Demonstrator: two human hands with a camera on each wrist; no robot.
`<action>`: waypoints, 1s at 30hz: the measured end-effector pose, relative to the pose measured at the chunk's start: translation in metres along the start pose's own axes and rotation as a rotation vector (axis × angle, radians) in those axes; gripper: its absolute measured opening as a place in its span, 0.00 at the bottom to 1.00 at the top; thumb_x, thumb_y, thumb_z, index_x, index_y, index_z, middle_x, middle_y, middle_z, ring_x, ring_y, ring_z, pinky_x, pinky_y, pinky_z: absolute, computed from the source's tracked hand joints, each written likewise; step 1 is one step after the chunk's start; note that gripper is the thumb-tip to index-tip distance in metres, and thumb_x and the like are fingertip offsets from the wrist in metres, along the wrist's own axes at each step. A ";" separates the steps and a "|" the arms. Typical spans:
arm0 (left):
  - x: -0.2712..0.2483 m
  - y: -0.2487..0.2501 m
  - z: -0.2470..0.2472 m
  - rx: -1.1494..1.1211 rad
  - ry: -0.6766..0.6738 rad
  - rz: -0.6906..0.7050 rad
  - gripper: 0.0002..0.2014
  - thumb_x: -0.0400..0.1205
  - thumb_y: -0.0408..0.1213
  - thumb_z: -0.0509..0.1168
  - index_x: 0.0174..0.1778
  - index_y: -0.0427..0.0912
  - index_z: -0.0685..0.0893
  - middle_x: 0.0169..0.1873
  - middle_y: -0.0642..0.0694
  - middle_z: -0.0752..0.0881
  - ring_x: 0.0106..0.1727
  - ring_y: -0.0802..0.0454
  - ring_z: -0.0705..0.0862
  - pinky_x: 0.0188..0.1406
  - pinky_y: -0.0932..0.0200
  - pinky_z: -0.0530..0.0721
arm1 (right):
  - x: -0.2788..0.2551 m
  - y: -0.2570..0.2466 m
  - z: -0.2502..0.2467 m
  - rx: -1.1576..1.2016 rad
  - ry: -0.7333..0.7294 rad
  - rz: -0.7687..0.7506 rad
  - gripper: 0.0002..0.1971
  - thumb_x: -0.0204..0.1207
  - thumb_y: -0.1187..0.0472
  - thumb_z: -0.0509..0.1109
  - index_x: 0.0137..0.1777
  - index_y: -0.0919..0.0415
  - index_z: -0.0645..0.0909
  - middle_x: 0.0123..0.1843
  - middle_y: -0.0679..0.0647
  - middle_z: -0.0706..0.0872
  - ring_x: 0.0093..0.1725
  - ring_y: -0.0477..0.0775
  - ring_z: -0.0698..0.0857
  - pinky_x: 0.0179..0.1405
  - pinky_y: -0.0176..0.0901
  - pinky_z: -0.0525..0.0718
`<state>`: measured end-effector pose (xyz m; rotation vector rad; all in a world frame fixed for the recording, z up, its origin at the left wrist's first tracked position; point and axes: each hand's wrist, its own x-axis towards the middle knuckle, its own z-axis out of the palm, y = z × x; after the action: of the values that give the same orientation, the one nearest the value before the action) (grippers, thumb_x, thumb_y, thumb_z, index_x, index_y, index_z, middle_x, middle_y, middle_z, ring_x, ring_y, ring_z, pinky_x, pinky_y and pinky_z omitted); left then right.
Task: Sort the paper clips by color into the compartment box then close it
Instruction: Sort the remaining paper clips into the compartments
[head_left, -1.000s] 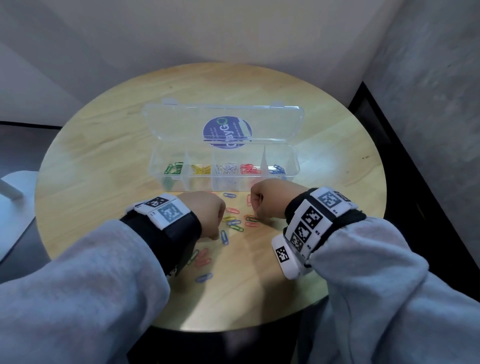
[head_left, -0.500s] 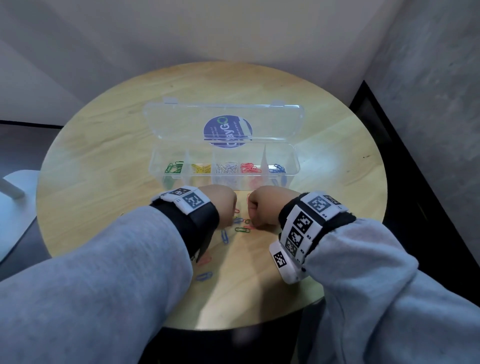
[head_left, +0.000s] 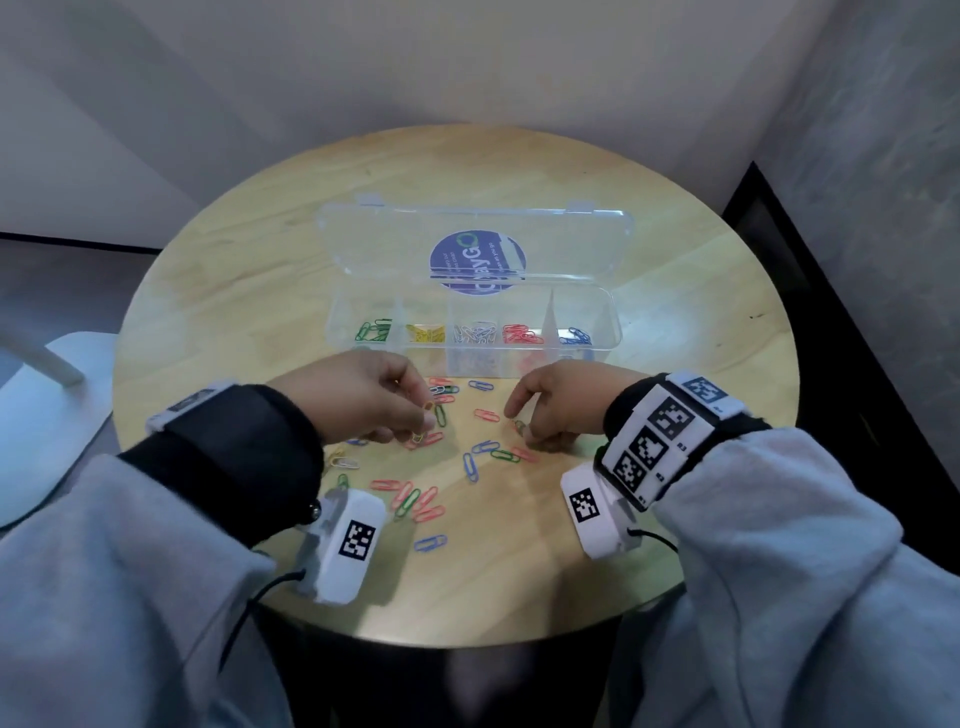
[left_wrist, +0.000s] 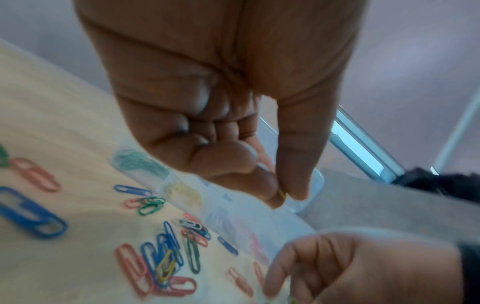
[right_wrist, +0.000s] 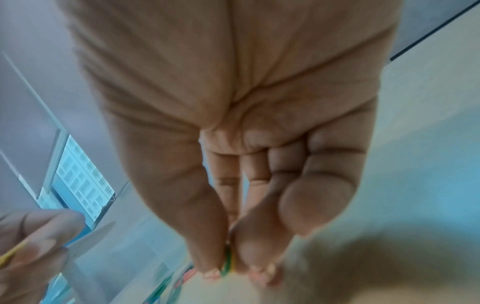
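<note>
clear plastic compartment box, lid open: green, yellow, white, red, blue clips left-to-right | left hand grip pinches yellow paper clip | right hand grip pinches green-and-yellow paper clips

Clear plastic compartment box sat lid-open, holding green, yellow, white, red, blue clips sorted left to right. Loose coloured wire paper clips lay scattered just in front of it.

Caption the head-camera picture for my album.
Left hand pinches a yellow paper clip before the open clear plastic compartment box.
</note>
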<state>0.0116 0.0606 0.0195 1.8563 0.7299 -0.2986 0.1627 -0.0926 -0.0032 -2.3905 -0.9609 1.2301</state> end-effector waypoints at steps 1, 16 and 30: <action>-0.002 -0.004 -0.004 -0.093 0.010 -0.016 0.10 0.65 0.30 0.76 0.34 0.44 0.81 0.20 0.51 0.84 0.21 0.58 0.79 0.28 0.63 0.73 | 0.000 0.000 0.001 0.046 -0.034 -0.006 0.10 0.72 0.70 0.70 0.44 0.53 0.82 0.31 0.53 0.85 0.31 0.52 0.82 0.45 0.46 0.85; 0.008 -0.021 -0.025 -0.275 0.037 -0.123 0.09 0.80 0.24 0.63 0.35 0.37 0.82 0.18 0.51 0.79 0.15 0.61 0.76 0.16 0.73 0.74 | 0.005 0.002 0.005 -0.013 0.076 -0.036 0.07 0.74 0.68 0.69 0.38 0.57 0.84 0.34 0.52 0.88 0.30 0.48 0.82 0.46 0.44 0.85; 0.019 -0.011 -0.011 0.118 0.053 -0.164 0.12 0.81 0.38 0.62 0.31 0.41 0.76 0.25 0.47 0.72 0.24 0.52 0.68 0.25 0.63 0.67 | 0.001 -0.025 0.025 -0.544 0.034 -0.084 0.06 0.71 0.66 0.67 0.38 0.54 0.75 0.42 0.50 0.79 0.43 0.52 0.77 0.30 0.36 0.72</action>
<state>0.0184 0.0799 0.0055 1.9243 0.9207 -0.4067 0.1322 -0.0749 -0.0059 -2.7128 -1.5282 0.9851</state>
